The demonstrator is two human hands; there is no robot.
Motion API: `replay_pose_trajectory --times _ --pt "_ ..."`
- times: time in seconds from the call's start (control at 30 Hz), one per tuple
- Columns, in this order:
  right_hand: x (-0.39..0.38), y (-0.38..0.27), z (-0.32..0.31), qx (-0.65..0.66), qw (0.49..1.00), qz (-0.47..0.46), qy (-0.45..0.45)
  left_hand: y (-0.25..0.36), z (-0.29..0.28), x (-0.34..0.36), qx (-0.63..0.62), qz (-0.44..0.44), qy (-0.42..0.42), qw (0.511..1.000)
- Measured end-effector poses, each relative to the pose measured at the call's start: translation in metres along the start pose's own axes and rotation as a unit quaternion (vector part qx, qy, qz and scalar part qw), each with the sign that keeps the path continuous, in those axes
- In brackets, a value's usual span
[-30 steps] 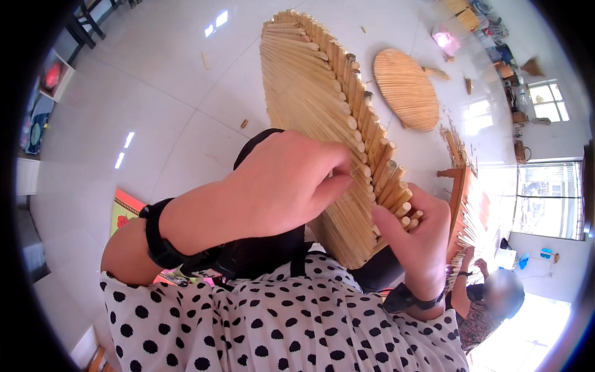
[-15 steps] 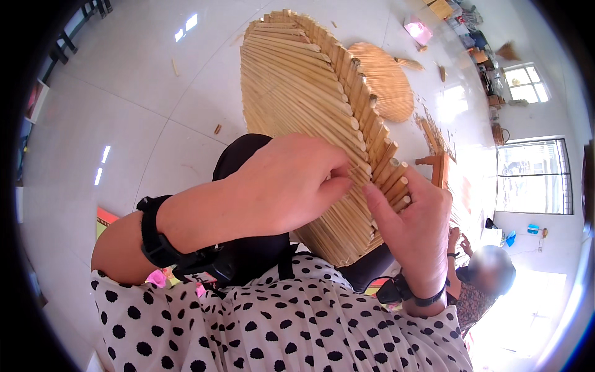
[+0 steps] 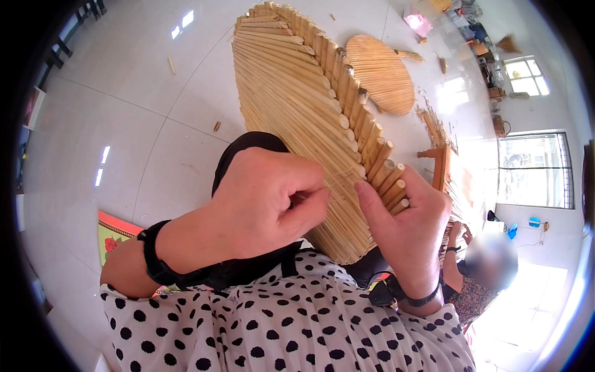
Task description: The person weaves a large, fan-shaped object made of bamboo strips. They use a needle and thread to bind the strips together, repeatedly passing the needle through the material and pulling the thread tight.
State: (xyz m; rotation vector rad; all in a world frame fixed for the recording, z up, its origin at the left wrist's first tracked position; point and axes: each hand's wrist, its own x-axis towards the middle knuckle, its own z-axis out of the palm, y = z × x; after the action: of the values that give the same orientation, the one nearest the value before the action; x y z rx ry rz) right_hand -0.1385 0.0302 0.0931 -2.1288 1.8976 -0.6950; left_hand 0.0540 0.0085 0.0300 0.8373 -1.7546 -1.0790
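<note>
A long, rounded mat of pale plant stalks point(image 3: 285, 93) leans across my lap, with cut stalk ends standing out in a row along its right side. My right hand point(image 3: 412, 217) grips that edge near the mat's lower end, thumb on top and fingers behind, around several thick stalk ends. Just left of it, my left hand point(image 3: 273, 201) is closed in a pinch above the mat's left part. A faint thin line shows between this hand and the stalks, but what the fingers hold is too small to make out.
On the floor beyond lies a round stalk mat point(image 3: 381, 74) with a small bundle point(image 3: 409, 56) beside it. Loose stalks lie around a brown wooden stand point(image 3: 441, 167) at the right. Another person point(image 3: 483, 266) works at the lower right. A flowered mat point(image 3: 111, 239) lies at the left.
My left hand has moved left and slightly down, away from the stalk edge, still pinched. The right hand keeps its hold. The mat has shifted a little left.
</note>
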Motion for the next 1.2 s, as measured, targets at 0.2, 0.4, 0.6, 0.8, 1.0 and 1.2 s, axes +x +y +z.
replay_pose_trajectory --times 0.2,0.4,0.6,0.8,1.0,1.2 --pt "-0.001 -0.006 -0.003 0.006 0.999 0.020 -0.026 -0.011 0.005 -0.002 -0.021 0.065 0.030 0.997" --pt "-0.003 -0.009 -0.002 -0.004 1.000 -0.010 -0.028 -0.012 0.000 -0.008 -0.008 0.082 0.027 0.996" --pt "-0.005 -0.011 -0.001 -0.003 0.999 -0.047 -0.025 -0.005 -0.012 -0.020 0.015 0.073 0.000 0.997" --pt "-0.006 -0.010 -0.001 -0.009 0.999 -0.033 -0.021 0.001 -0.022 -0.031 0.013 0.100 -0.007 0.995" --pt "0.001 0.029 0.001 -0.029 0.996 -0.018 0.088 0.002 -0.044 -0.044 0.021 0.057 -0.029 0.998" --pt "-0.002 0.029 -0.008 -0.020 0.999 0.021 0.028 0.005 -0.043 -0.044 0.064 -0.047 -0.033 0.996"
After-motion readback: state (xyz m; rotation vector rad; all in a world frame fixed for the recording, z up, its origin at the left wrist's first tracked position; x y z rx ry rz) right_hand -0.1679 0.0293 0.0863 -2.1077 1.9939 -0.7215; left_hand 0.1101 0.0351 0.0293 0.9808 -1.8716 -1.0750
